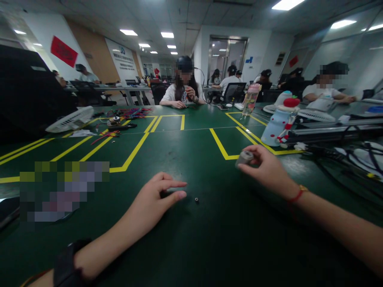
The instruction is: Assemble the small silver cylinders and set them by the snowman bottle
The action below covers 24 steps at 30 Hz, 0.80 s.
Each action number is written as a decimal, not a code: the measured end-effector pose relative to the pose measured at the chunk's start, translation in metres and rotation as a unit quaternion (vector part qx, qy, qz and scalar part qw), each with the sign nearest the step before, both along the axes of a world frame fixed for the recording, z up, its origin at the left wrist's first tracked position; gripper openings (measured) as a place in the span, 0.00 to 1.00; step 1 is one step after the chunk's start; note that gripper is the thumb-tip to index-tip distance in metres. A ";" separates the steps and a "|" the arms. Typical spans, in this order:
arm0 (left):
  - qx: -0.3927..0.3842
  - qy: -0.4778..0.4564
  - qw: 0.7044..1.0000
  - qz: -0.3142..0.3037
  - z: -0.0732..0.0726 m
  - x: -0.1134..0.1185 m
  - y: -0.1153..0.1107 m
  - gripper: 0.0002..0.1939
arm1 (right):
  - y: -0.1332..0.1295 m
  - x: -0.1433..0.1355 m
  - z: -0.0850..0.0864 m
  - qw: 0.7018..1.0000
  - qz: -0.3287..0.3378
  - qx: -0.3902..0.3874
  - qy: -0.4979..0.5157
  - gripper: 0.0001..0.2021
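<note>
A small metal nut (pixel 196 200) lies on the green table (pixel 179 159), just right of the fingertips of my left hand (pixel 161 195). That hand is open, its thumb and index finger apart and not touching the nut. Farther to the right, my right hand (pixel 265 167) holds a grey metal cylinder (pixel 245 158) between thumb and fingers, near a yellow tape corner.
A blue bottle (pixel 273 127) and a pink-lidded bottle (pixel 251 99) stand at the right, near black cables (pixel 341 171). Red wires (pixel 134 113) and a white fan (pixel 70 119) are at the left. Across the table sits a person (pixel 170 95).
</note>
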<state>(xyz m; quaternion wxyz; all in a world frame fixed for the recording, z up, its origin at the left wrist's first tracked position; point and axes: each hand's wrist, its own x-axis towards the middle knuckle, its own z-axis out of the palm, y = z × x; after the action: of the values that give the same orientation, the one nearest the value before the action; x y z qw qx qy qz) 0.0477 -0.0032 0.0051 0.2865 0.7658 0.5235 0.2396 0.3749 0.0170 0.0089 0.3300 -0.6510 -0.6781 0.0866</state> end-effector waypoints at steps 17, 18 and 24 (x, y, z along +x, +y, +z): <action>-0.001 0.005 0.990 0.139 -0.003 -0.030 0.004 0.20 | -0.028 -0.052 -0.006 0.974 0.203 0.000 -0.102 0.25; 0.002 0.006 0.991 0.137 -0.003 -0.031 0.003 0.20 | -0.033 -0.074 -0.008 0.965 0.245 -0.023 -0.086 0.23; 0.015 0.010 0.992 0.123 -0.005 -0.034 0.002 0.18 | -0.018 -0.078 0.004 0.972 0.220 0.004 -0.087 0.11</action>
<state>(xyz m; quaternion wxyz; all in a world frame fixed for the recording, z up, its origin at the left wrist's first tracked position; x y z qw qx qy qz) 0.0136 -0.0008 -0.0001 0.2382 0.7023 0.6126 0.2734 0.2967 -0.0006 0.0131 0.2454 -0.4898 -0.8309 0.0972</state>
